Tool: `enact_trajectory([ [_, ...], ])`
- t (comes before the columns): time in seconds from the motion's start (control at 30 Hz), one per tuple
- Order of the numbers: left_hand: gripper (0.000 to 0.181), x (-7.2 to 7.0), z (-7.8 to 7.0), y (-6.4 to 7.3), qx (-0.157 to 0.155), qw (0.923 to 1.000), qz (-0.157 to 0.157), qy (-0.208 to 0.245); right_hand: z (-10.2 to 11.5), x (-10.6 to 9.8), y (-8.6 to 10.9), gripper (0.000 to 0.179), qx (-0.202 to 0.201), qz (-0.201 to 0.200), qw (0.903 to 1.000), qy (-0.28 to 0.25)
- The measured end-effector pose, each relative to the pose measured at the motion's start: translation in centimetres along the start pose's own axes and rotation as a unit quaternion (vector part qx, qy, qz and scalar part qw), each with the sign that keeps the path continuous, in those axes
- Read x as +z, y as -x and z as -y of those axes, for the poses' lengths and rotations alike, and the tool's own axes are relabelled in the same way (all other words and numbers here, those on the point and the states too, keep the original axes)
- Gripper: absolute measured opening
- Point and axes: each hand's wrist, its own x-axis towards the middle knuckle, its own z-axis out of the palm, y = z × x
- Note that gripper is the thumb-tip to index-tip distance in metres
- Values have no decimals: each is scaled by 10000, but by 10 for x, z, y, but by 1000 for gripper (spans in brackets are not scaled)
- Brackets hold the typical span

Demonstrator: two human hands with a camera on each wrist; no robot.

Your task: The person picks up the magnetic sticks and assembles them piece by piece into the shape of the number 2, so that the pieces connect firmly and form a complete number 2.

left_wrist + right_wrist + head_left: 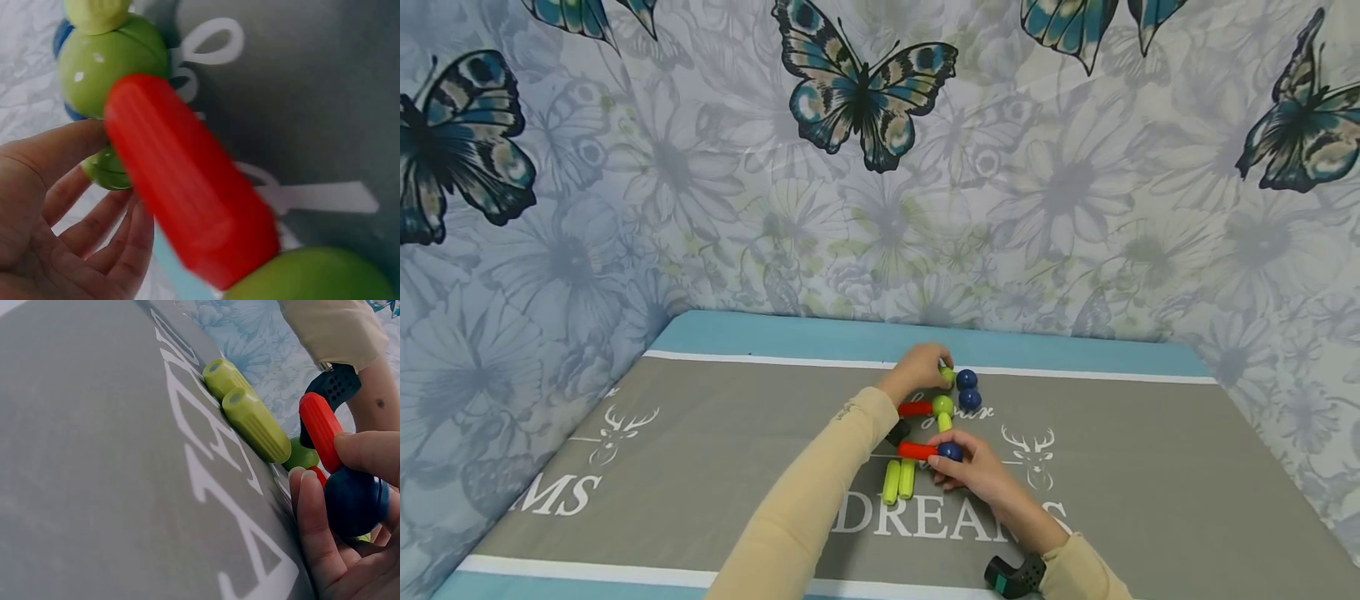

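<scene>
My left hand (921,367) reaches over the far side and pinches a small green ball (947,376); in the left wrist view that green ball (109,172) shows between thumb and fingers. Closer to me lies a joined piece: a larger green ball (943,406) with a red rod (915,409) and a lime rod (944,422). My right hand (977,468) holds a blue ball (356,500) with a red rod (320,428) on it, thumb on the rod and fingers under the ball. The right palm is partly hidden.
Two blue balls (968,390) sit beside my left hand. Two loose lime rods (898,481) lie side by side left of my right hand. A grey mat (715,450) with white lettering covers the table; a butterfly-patterned wall (880,233) stands behind.
</scene>
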Motion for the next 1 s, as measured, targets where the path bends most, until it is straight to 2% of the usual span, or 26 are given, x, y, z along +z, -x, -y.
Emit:
enact_trajectory([
  [0.13, 31, 5, 3, 2, -83, 10000, 8, 25, -2, 1, 0, 31, 38, 1, 10000, 2],
  [0.23, 31, 5, 5, 4, -91, 9997, 48, 218, -2, 2, 0, 31, 85, -19, 10000, 19],
  [0.33, 31, 2, 7, 8, -69, 9983, 65, 570, -3, 1, 0, 31, 99, -48, 9999, 49],
  [0.47, 31, -6, 10, 17, 56, 9929, 20, 1191, -3, 1, 0, 30, 91, -39, 9999, 65],
  [0.6, 30, -14, 14, 31, 300, 9844, -105, 1731, -2, 0, -1, 30, 96, -46, 9999, 89],
  [0.77, 31, -21, 20, 53, 581, 9732, -303, 2202, 0, 0, -1, 30, 158, -74, 9998, 108],
  [1.0, 33, -23, 40, 89, 769, 9582, -490, 2712, 2, 0, -1, 30, 152, -140, 9997, 129],
])
